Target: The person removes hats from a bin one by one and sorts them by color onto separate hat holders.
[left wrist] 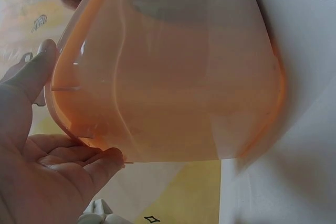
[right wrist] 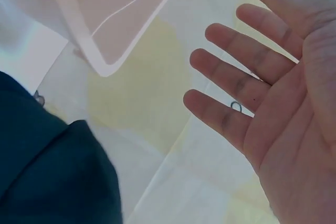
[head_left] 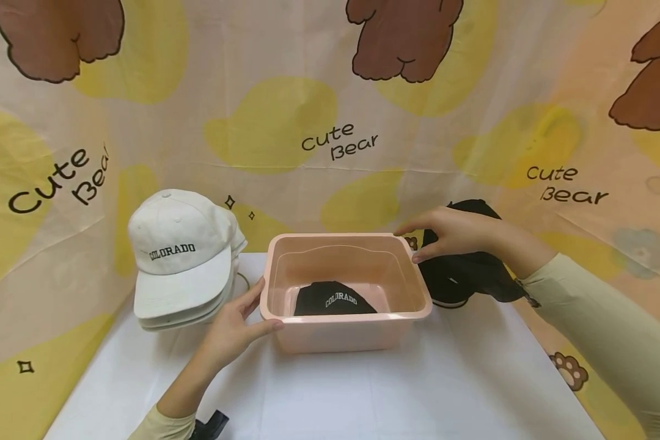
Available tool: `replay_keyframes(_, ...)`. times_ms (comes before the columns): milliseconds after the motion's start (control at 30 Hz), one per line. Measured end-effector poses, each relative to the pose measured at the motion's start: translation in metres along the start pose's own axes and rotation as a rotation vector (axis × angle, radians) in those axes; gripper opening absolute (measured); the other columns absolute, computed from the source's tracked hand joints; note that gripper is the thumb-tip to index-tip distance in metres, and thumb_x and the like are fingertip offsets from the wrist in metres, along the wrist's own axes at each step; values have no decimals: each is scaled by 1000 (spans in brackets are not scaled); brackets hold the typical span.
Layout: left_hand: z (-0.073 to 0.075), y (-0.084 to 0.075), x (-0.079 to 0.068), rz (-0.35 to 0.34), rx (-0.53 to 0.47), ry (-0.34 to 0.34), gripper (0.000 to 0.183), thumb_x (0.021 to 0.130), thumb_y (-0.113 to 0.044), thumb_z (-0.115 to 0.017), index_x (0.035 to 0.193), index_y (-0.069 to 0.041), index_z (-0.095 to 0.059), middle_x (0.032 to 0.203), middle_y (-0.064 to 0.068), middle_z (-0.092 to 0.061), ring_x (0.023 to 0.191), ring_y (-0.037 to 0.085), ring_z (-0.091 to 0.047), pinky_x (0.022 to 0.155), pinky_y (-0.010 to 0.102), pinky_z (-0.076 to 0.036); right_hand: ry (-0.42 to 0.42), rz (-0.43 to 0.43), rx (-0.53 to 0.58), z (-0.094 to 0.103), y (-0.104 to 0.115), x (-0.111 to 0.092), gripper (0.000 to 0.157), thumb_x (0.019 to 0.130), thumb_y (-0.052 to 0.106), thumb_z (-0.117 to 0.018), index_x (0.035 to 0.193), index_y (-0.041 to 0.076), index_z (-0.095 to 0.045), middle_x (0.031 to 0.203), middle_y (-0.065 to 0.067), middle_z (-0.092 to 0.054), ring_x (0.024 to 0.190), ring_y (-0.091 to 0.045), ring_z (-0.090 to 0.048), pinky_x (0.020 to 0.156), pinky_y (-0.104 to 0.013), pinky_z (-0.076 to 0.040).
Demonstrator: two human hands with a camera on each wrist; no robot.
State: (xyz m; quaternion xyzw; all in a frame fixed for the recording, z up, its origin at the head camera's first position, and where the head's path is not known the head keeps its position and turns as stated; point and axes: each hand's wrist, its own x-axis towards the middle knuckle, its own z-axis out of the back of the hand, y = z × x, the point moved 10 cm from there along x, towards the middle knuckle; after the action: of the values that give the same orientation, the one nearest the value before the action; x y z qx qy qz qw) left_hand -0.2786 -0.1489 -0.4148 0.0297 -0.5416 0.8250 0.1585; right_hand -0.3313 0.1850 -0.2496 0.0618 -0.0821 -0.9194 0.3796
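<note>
A pink plastic basin (head_left: 341,337) stands on the white table, and a black cap (head_left: 321,298) lettered COLORADO lies inside. My left hand (head_left: 227,338) holds its left end by the rim; the left wrist view shows the thumb on one side of the basin wall (left wrist: 173,87) and fingers on the other. By the far right corner is my right hand (head_left: 455,233), its fingers spread and apart from the basin rim (right wrist: 100,65) in the right wrist view. Black caps (head_left: 462,275) sit below and behind that hand, partly hidden by it.
Left of the basin rises a stack of white caps (head_left: 181,263), the top one lettered COLORADO. Behind the table (head_left: 330,397) hangs a bear-print cloth (head_left: 286,201), close to the basin's far side.
</note>
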Motion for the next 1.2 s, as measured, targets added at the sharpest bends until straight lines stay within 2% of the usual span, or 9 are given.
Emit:
replay_keyframes(433,1,0,0,8,1,-14,102,77,-31,-92,156,0,-37,161,17,-36,144,32,-43,108,37,-46,205,23,87,-17,28,58,63,87,37,-82,143,18,-61,144,0,-61,133,-23,-57,98,-44,-57)
replay_keyframes(500,1,1,-1,12,4,-13,102,77,-32,-92,157,-1,-37,161,16,-36,144,32,-43,108,37,-46,236,7,103,-22,31,65,64,87,36,-83,144,20,-60,147,-1,-59,130,-25,-58,87,-43,-61)
replay_keyframes(567,1,0,-1,15,7,-12,102,77,-33,-92,157,-2,-37,161,15,-36,144,31,-44,108,37,-46,256,20,80,-25,34,71,65,87,37,-83,145,21,-59,147,1,-59,135,-24,-55,99,-43,-56)
replay_keyframes(600,1,1,-1,16,7,-12,102,77,-33,-92,157,-2,-37,161,15,-36,144,31,-44,108,37,-46,272,6,87,-27,35,74,65,87,38,-83,145,22,-59,148,2,-57,132,-24,-57,89,-43,-61)
replay_keyframes(667,1,0,0,16,8,-11,102,77,-34,-91,157,-2,-36,161,16,-36,144,32,-44,108,37,-47,292,24,81,-31,39,80,67,87,38,-83,146,21,-58,149,1,-57,133,-25,-56,93,-44,-60)
replay_keyframes(733,1,1,0,17,5,-13,103,76,-33,-92,157,-2,-36,162,15,-36,144,31,-44,108,37,-46,301,65,63,-34,45,85,67,87,36,-83,147,19,-58,149,1,-57,138,-24,-53,111,-44,-49)
replay_keyframes(800,1,2,0,12,2,-14,103,76,-33,-92,157,-1,-36,162,16,-36,144,31,-44,108,37,-46,317,77,71,-38,50,90,68,87,35,-83,148,20,-57,150,2,-56,138,-24,-53,112,-44,-48)
replay_keyframes(833,1,2,0,10,1,-14,104,76,-34,-92,157,-1,-36,162,16,-36,143,31,-44,108,36,-46,321,95,69,-41,53,92,69,86,34,-84,148,18,-57,150,2,-56,141,-23,-50,120,-43,-39)
replay_keyframes(1200,1,2,0,-3,-23,-17,100,77,-29,-92,156,0,-38,161,17,-37,143,31,-45,108,36,-47,477,104,183,-81,60,108,76,86,23,-84,153,20,-50,155,3,-51,145,-27,-45,121,-48,-37)
